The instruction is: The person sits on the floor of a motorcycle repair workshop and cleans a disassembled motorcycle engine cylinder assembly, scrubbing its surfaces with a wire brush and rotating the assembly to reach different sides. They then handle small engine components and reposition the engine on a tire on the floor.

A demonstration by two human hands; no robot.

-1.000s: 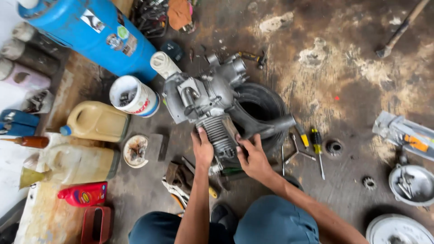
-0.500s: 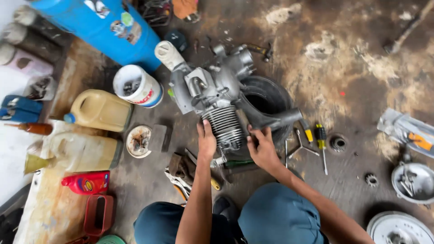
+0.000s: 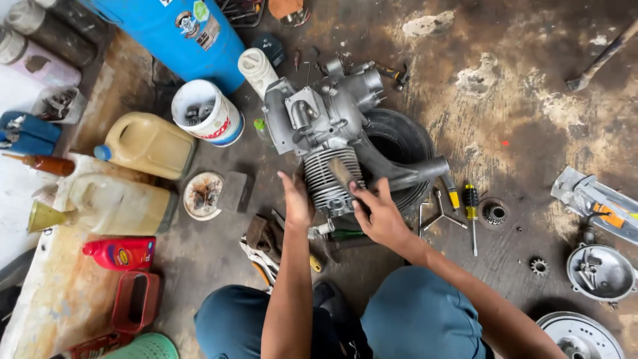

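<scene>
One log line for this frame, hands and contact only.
left hand: braced on engine fins | right hand: holds brush against fins | engine: rests on tyre | screwdrivers: on floor, untouched

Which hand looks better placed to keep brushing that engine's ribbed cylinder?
The right hand, probably: it holds the brush against the finned cylinder of the engine. The left hand rests on the cylinder's other side and holds no tool.

Stained concrete floor [image 3: 531,113] carries: engine [image 3: 325,126] on tyre [image 3: 399,143], jugs [image 3: 149,143], white tub [image 3: 206,113], screwdrivers [image 3: 470,206], pliers [image 3: 262,256].
</scene>
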